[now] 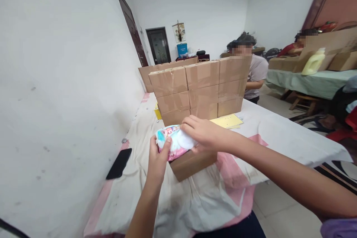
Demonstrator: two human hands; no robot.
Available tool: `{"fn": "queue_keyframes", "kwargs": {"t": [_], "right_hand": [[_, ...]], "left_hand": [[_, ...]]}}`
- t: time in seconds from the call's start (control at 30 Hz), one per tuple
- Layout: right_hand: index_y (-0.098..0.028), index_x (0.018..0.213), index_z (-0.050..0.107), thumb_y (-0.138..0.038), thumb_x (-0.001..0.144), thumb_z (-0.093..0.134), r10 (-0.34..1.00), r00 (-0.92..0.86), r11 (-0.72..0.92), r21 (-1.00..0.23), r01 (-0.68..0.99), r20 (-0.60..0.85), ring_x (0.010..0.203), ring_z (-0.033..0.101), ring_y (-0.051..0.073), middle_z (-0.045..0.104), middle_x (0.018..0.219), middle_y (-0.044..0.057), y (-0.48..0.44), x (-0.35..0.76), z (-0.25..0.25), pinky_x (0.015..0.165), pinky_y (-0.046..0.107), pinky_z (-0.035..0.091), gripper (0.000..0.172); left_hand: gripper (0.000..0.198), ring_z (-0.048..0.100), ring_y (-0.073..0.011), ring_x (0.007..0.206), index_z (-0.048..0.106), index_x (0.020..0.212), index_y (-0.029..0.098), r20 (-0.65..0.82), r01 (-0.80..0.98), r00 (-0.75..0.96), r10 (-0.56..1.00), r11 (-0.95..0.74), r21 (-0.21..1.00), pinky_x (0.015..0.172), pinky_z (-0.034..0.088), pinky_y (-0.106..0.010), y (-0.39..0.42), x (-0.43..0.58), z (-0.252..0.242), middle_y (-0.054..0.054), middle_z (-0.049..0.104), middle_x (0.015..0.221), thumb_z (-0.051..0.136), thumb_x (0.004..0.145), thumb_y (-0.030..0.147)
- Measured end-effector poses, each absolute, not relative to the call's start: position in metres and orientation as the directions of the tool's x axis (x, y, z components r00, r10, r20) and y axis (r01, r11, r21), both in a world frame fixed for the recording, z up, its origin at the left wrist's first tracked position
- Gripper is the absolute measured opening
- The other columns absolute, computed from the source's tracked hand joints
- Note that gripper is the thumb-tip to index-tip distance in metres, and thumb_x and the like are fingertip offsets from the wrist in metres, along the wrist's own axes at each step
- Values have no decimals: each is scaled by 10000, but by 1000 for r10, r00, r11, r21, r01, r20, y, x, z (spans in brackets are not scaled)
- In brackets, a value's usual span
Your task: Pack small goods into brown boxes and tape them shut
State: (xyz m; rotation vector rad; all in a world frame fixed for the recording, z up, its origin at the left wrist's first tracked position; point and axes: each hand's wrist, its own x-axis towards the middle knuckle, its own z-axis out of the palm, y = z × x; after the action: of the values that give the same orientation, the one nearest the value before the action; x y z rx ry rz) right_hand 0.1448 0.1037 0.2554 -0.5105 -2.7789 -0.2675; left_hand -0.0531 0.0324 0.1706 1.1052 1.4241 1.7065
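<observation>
My left hand (pixel 157 157) grips the left end of a soft packet (pixel 174 143), white with pink and blue print. My right hand (pixel 201 132) is closed over the packet's top and right side. Both hands hold it just above a small open cardboard box (pixel 192 164) on the cloth-covered table (pixel 279 134). Part of the packet is hidden under my right fingers.
A wall of stacked sealed cardboard boxes (pixel 200 91) stands behind the small box, with yellow sheets (pixel 227 121) at its foot. A black phone (pixel 119 163) lies left by the white wall. A person (pixel 255 74) stands behind the stack; another sits by a far table with boxes and a bottle (pixel 314 62).
</observation>
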Motion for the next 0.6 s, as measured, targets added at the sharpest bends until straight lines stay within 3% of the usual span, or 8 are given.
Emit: {"fn": "queue_keyframes", "kwargs": {"t": [0.17, 0.27, 0.6], "right_hand": [[-139, 1179, 546, -205, 663, 780, 431, -848, 901, -192, 389, 307, 935, 563, 233, 560, 1110, 89, 121, 160, 259, 738, 335, 484, 570], [-160, 1179, 542, -194, 659, 771, 455, -862, 876, -285, 388, 225, 956, 573, 231, 563, 1105, 68, 127, 163, 259, 751, 324, 480, 570], [-152, 1205, 559, -246, 656, 788, 411, -910, 901, -173, 398, 50, 912, 595, 240, 576, 1123, 83, 130, 144, 252, 653, 304, 447, 602]], "left_hand": [[573, 610, -234, 1231, 439, 1375, 292, 229, 99, -437, 870, -207, 973, 997, 518, -381, 14, -53, 160, -91, 607, 1364, 542, 921, 626], [576, 524, -242, 1354, 400, 1395, 289, 299, 186, -408, 863, -242, 952, 1099, 461, -408, 6, -51, 147, -118, 490, 1510, 545, 932, 601], [483, 518, -255, 1368, 427, 1392, 284, 338, 338, -396, 854, -207, 918, 1154, 403, -463, 3, -57, 118, -114, 536, 1473, 485, 981, 531]]}}
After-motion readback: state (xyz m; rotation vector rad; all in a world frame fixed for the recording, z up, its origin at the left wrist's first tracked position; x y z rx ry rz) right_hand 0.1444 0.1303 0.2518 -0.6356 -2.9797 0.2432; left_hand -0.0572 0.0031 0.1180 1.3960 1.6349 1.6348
